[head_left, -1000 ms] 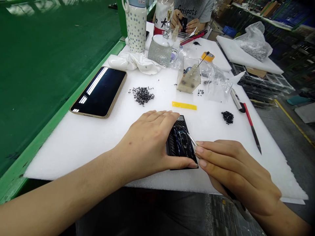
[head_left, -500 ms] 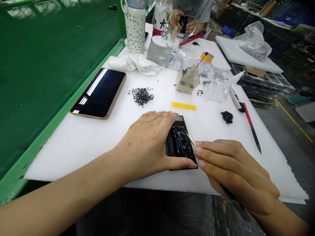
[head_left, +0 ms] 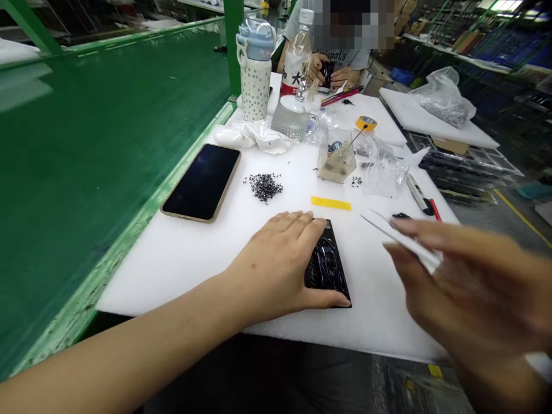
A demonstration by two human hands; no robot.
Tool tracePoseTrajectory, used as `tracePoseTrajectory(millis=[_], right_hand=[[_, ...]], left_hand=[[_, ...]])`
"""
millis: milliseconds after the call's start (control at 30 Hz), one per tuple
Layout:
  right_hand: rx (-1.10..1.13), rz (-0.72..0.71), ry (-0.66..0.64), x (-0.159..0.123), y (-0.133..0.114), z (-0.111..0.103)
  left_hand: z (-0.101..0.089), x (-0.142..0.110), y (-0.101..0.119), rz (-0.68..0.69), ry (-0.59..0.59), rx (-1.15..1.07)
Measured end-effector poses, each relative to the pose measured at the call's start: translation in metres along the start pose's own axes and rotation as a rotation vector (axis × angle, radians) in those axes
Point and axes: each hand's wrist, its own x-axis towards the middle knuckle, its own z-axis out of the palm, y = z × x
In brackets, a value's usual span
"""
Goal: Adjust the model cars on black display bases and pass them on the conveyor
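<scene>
My left hand [head_left: 282, 267] lies over a glossy black rectangular panel with a moulded relief [head_left: 328, 264], thumb along its near edge and fingers across its far left side. The panel rests flat on white foam [head_left: 181, 276]. To the right, my right hand [head_left: 457, 282], blurred, is raised and closed on a pair of metal tweezers [head_left: 399, 237]. The tips point left, slightly apart, and I see nothing between them. Beyond the hand, a pile of small black pieces [head_left: 401, 215] is partly hidden. Another pile of tiny black pieces [head_left: 265, 187] lies beyond my left hand.
A yellow strip [head_left: 330, 203] lies beyond the panel. A phone [head_left: 202, 183] lies at left. Farther back stand a dotted bottle [head_left: 255, 86], a glass mug [head_left: 290, 119] and a small clear container [head_left: 337, 158]. A knife [head_left: 417, 194] lies right. Another person's hands [head_left: 330, 73] hold a black piece.
My right hand has lifted away from the panel and moved right with the tweezers, whose tips now stand apart. My left hand stays on the panel. The camera view has tilted upward.
</scene>
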Motion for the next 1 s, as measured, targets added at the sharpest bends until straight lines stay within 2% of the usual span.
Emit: tracePoseTrajectory(millis=[33, 100, 167, 233, 300, 467, 767, 900, 967, 1000], right_hand=[[0.01, 0.085, 0.053, 0.018, -0.005, 0.014], [0.213, 0.176, 0.003, 0.053, -0.013, 0.044], [0.482, 0.295, -0.225, 0.078, -0.017, 0.074], [0.564, 0.392, -0.361, 0.088, -0.017, 0.097], [0.507, 0.436, -0.404, 0.085, -0.015, 0.11], [0.421, 0.463, -0.361, 0.073, -0.011, 0.113], [0.397, 0.402, -0.379, 0.073, -0.008, 0.117], [0.306, 0.32, -0.185, 0.071, -0.005, 0.101], [0.366, 0.346, -0.078, 0.071, 0.002, 0.09], [0.431, 0.377, -0.048, 0.071, 0.005, 0.085]], left_hand=[[0.0, 0.0, 0.0, 0.001, -0.016, 0.004], [0.0, 0.0, 0.0, 0.006, -0.031, 0.011], [-0.001, 0.0, -0.001, 0.016, -0.036, 0.005], [-0.001, 0.001, -0.001, 0.022, -0.032, -0.014], [-0.001, 0.001, -0.002, 0.032, -0.034, -0.023], [0.001, 0.001, -0.003, 0.048, -0.017, -0.008], [0.007, 0.0, -0.005, 0.062, 0.011, -0.026], [-0.002, -0.002, -0.002, 0.044, 0.045, -0.127], [-0.009, -0.003, -0.001, -0.039, 0.15, -0.277], [-0.012, -0.003, -0.001, -0.124, 0.216, -0.381]])
